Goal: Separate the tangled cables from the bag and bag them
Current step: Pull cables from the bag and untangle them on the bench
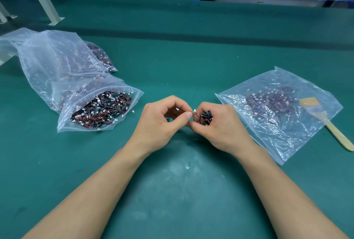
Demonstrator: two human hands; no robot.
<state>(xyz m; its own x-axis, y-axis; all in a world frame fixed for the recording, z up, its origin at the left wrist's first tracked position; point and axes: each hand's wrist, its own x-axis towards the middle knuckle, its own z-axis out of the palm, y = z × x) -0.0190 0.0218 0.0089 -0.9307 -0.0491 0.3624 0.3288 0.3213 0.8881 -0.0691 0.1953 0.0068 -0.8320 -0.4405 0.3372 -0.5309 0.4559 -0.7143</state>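
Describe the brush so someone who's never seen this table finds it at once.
On the green table, find the flat clear bag of cables right of the right hand. The brush lies at that bag's right edge, head overlapping the plastic, handle pointing toward the person. It alone is pale wood; its neighbours are plastic and dark wiring.

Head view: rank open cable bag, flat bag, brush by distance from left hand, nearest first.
1. Open cable bag: just left of the left hand.
2. Flat bag: to the right, beyond the right hand.
3. Brush: far right.
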